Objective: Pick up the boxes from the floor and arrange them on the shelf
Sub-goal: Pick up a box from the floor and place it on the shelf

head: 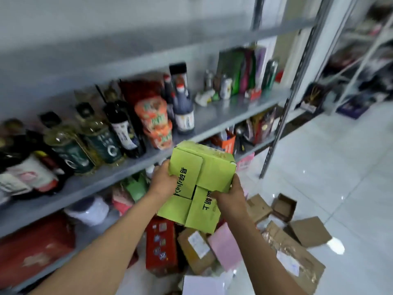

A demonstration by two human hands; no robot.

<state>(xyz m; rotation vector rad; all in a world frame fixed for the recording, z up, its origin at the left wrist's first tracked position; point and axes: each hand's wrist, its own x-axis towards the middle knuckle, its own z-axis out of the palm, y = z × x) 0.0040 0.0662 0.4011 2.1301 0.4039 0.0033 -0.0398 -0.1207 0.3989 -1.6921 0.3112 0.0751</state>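
Observation:
I hold a lime-green cardboard box (pixel 202 177) with black printed characters in front of the grey metal shelf (pixel 214 116), near its middle board's front edge. My left hand (pixel 162 180) grips the box's left side and my right hand (pixel 229 196) grips its lower right side. Below the box, several boxes lie on the floor: a red box (pixel 161 245), a brown cardboard box with a white label (pixel 196 250), a pink box (pixel 226 245) and opened brown cartons (pixel 306 231).
The middle shelf board carries oil bottles (pixel 100 139), dark sauce bottles (pixel 182 109), orange noodle packs (pixel 155 122) and cans. A bare stretch of board lies right of the sauce bottles. A slotted upright post (pixel 282 116) stands at right, with white tiled floor (pixel 340 156) beyond.

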